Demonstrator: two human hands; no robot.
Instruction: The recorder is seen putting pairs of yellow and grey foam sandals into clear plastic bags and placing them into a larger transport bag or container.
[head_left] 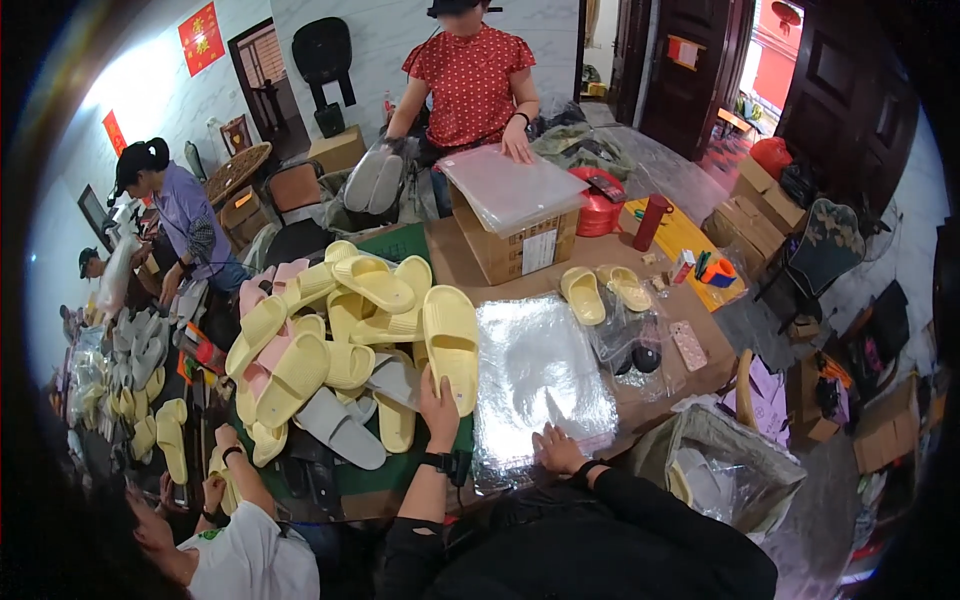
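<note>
Left fingers (428, 389) gripping a slipper (452, 352) mid-frame, right fingers (549, 438) spread loose on the bag (535, 365); looks like bagging, next probably needs its mouth opened

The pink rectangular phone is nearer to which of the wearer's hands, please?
Right: the right hand touches the shiny silvery sheet, left of the phone; the left hand, farther left, holds a long yellow slipper.

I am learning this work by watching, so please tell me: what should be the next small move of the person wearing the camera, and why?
Probably the right hand should lift the near edge of the shiny plastic: its fingers already rest there, while the left hand holds a yellow slipper right beside it.
</note>
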